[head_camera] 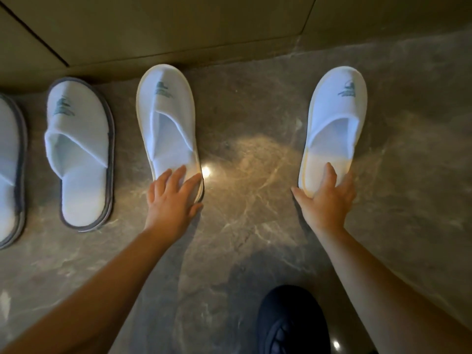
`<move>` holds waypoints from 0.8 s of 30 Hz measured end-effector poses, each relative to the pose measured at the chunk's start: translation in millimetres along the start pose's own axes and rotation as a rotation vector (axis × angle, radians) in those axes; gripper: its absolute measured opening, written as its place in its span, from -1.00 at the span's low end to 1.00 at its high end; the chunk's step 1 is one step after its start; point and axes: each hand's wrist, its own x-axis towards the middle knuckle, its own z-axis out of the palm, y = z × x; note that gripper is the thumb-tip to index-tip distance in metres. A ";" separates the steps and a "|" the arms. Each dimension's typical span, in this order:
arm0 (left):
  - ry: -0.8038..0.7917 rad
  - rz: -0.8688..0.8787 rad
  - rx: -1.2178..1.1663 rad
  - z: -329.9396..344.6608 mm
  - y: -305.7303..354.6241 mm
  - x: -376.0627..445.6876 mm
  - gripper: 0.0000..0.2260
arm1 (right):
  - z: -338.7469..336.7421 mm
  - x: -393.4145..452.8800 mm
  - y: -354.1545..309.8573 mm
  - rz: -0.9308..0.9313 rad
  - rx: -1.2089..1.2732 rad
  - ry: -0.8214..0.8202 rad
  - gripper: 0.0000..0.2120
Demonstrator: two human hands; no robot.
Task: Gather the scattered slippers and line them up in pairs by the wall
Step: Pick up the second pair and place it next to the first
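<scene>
Two white slippers with cream trim lie toes toward the wall (178, 34). My left hand (171, 198) grips the heel of the left cream-trimmed slipper (167, 116), fingers on the insole and thumb at the sole's edge. My right hand (328, 200) holds the heel of the right cream-trimmed slipper (337, 116), which lies a wide gap away. Further left, a grey-trimmed white slipper (79, 154) stands with its toe near the wall, and its partner (9, 169) is cut off by the left frame edge.
The floor (250, 162) is polished grey-brown marble with a bright light reflection between the two cream-trimmed slippers. A dark shoe (291, 323) on my foot shows at the bottom. The wall's beige panels run along the top.
</scene>
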 end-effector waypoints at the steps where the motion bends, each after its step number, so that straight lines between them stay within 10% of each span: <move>1: -0.005 -0.003 -0.002 -0.4 0.2 -0.3 -0.48 | 0.2 0.7 -0.7 -0.005 0.027 0.002 -0.22; 24: -0.026 -0.107 -0.110 -4.2 -3.8 -1.4 -0.41 | 40.0 -10.1 -67.9 -0.432 0.009 -0.169 -0.29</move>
